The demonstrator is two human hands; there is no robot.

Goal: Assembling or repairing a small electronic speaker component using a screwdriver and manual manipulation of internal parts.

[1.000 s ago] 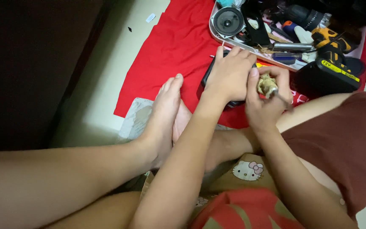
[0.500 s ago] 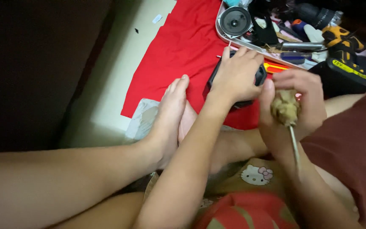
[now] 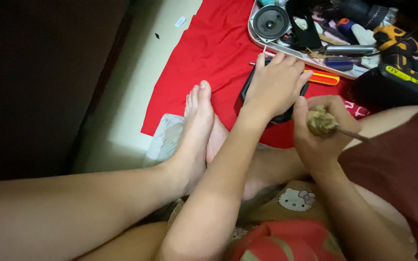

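Left hand [image 3: 276, 79] lies flat, fingers spread, pressing on a black device [image 3: 247, 92] that sits on the red cloth [image 3: 209, 58] just beside the tray [image 3: 262, 41] of tools. Right hand [image 3: 318, 133] is closed round a tan-wrapped tool handle [image 3: 321, 122], thin metal shaft [image 3: 354, 135] pointing right, near the device. Orange screwdriver [image 3: 322, 77] lies beside the left fingertips.

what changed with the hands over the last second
The right hand drew back from beside the left hand, toward the body, turning its frayed tan wad on a thin metal shaft so the shaft now points right. It kept its grip throughout. The left hand stayed pressed on the flat black device on the red cloth; the tool tray did not shift.
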